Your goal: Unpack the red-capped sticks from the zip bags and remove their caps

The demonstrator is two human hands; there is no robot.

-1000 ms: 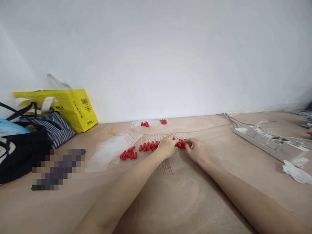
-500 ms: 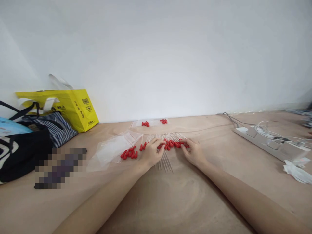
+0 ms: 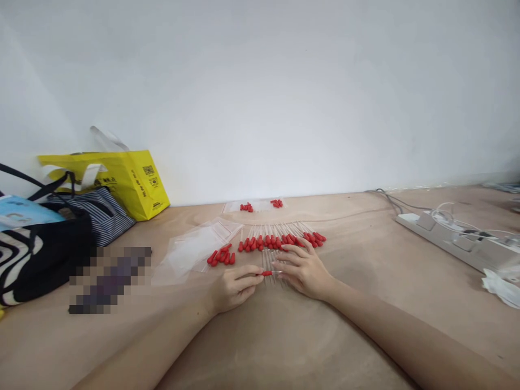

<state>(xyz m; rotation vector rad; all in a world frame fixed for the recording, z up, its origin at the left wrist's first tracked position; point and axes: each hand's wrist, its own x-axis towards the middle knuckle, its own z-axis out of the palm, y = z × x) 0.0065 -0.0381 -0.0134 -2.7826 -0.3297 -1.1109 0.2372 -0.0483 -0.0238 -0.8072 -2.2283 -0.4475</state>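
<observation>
My left hand pinches a red rubber bulb between thumb and fingertips, close above the table. A clear glass dropper tube runs from the bulb's right side into the fingers of my right hand, which are closed on it. Under the tube lie several loose glass tubes, partly covered by my right hand. Just beyond is a fanned row of glass droppers with red bulbs, bulbs toward me. To the left sits a small pile of loose red bulbs on a clear plastic bag.
Clear plastic bags lie at the left. By the wall is a bag holding red bulbs and tubes. A yellow bag, a striped pouch and a black bag stand far left. A white power strip with cables lies right.
Both hands have drawn back toward me from the row of droppers. My left hand now has a red bulb, joined end to end with a glass tube in my right fingers.
</observation>
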